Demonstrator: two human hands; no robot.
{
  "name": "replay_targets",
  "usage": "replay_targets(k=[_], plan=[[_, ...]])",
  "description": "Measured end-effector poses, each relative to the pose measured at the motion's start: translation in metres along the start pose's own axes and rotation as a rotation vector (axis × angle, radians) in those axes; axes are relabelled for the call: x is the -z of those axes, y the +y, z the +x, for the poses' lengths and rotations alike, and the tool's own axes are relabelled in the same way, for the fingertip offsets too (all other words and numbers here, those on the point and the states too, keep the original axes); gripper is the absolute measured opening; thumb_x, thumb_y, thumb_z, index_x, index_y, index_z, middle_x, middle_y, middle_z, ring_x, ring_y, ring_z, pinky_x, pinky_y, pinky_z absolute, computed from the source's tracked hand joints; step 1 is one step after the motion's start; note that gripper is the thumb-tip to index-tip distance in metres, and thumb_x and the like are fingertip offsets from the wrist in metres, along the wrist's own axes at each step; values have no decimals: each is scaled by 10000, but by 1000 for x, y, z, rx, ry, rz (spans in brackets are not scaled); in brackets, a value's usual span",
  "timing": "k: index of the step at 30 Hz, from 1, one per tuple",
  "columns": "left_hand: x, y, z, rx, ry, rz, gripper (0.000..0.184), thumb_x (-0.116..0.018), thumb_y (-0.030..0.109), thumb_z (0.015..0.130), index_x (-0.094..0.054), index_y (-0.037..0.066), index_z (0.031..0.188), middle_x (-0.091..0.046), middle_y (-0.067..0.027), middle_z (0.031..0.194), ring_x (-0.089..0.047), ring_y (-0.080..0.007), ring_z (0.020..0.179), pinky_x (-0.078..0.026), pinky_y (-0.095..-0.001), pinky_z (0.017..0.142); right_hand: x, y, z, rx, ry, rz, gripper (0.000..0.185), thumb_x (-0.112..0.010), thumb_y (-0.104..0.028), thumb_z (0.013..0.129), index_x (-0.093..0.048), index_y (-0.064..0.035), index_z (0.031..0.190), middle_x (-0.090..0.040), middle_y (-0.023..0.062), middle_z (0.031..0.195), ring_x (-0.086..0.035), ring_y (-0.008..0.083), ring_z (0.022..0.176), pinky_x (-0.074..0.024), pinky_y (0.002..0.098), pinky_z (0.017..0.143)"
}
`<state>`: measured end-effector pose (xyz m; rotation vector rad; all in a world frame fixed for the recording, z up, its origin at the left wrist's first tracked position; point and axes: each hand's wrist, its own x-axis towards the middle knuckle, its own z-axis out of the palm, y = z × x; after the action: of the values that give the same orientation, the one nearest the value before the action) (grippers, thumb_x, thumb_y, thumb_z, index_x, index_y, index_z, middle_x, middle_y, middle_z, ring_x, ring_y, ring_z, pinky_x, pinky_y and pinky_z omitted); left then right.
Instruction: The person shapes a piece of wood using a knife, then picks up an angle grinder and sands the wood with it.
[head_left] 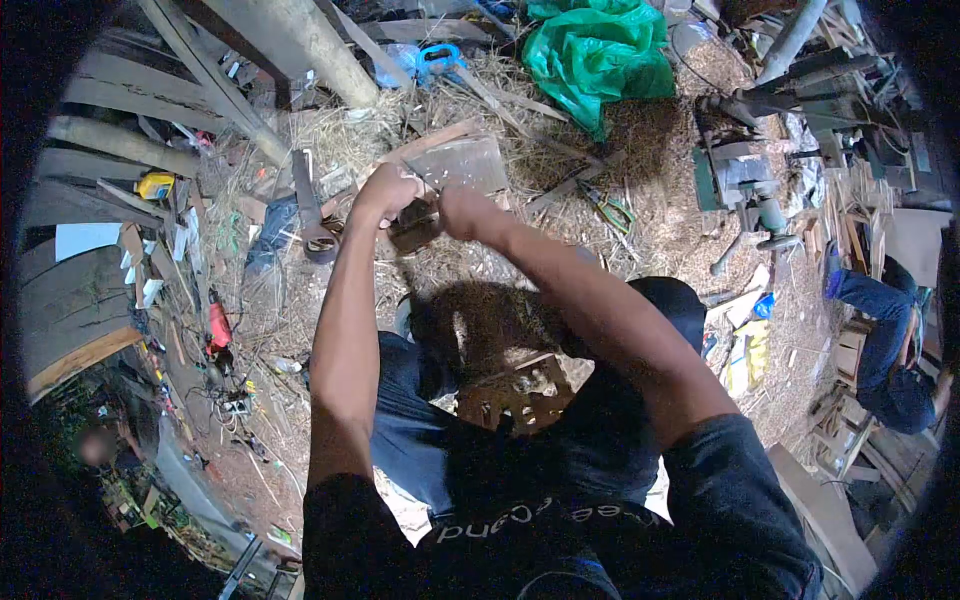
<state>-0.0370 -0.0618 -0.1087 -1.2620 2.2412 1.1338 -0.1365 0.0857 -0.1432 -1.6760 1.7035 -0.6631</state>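
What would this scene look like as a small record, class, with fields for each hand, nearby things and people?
left hand: fingers curled, by the block
right hand: closed, close beside the left
held thing: too small to tell
ahead: green bag
right of hands: pliers
left of hands: tape roll; red tool farther out
ground: straw and wood scraps
others: person at far right
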Motion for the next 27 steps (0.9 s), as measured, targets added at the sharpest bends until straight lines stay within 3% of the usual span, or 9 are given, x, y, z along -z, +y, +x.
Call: replay_targets(k=[3,6,9,12,15,18,21,24,27], plan=[[0,8,-7,-72,30,-20,432,-535,125,722,-597,-78,1099,-626,-113,720,-562,-207,548,-463,-377,496,-4,-35,-25,-297,40,-80,218,-477,-103,835,-589,83,862,-636,274,802,-652,405,775,-532,457,714],[3,11,-4,-41,-75,25,454,-524,110,719,-579,-59,1136,-621,-114,714,-540,-212,508,-443,-376,454,-1,-46,-22,-405,6,-131,216,-487,-85,839,-588,92,908,-633,281,844,-661,371,787,-538,435,725],[5,18,-9,-4,-28,46,371,-553,160,707,-654,-97,954,-672,-256,899,-669,-313,836,-499,-387,746,-27,-18,-4,-115,156,-298,241,-494,-82,841,-566,130,929,-620,291,839,-662,353,758,-546,415,677],[5,6,-2,-74,-27,-30,328,-562,165,711,-670,-75,906,-679,-227,847,-658,-278,753,-491,-388,679,-34,-18,1,-154,127,-410,228,-506,-73,837,-581,121,930,-618,257,845,-663,325,730,-550,401,623],[5,-4,8,-84,-41,-19,285,-566,162,719,-674,-61,860,-681,-178,795,-633,-240,686,-474,-386,628,-29,-24,7,-287,47,-421,292,-532,-77,844,-566,96,1076,-664,237,899,-693,305,801,-565,400,658],[9,11,-7,-62,-26,-41,258,-609,166,723,-667,-45,861,-654,-102,747,-586,-192,639,-457,-363,575,-15,-2,18,-167,-16,95,216,-578,-109,798,-648,44,933,-671,202,790,-689,296,752,-550,415,650],[5,7,-6,-60,5,-49,245,-625,174,734,-662,-35,855,-631,-71,713,-557,-163,600,-442,-352,516,28,-18,11,-385,-226,404,156,-604,-131,751,-671,7,781,-656,187,697,-676,315,710,-533,447,676],[2,8,-3,12,-61,22,267,-585,176,736,-663,-47,862,-639,-102,722,-585,-189,616,-446,-353,525,-6,-19,2,-193,71,-137,158,-603,-131,757,-668,11,780,-666,200,767,-664,345,694,-534,441,670],[5,16,-12,17,-64,1,293,-564,181,727,-663,-64,855,-644,-135,725,-605,-219,623,-453,-360,539,-20,-41,-17,-352,133,-127,241,-544,-109,822,-598,108,912,-646,280,866,-670,372,731,-555,427,659]])
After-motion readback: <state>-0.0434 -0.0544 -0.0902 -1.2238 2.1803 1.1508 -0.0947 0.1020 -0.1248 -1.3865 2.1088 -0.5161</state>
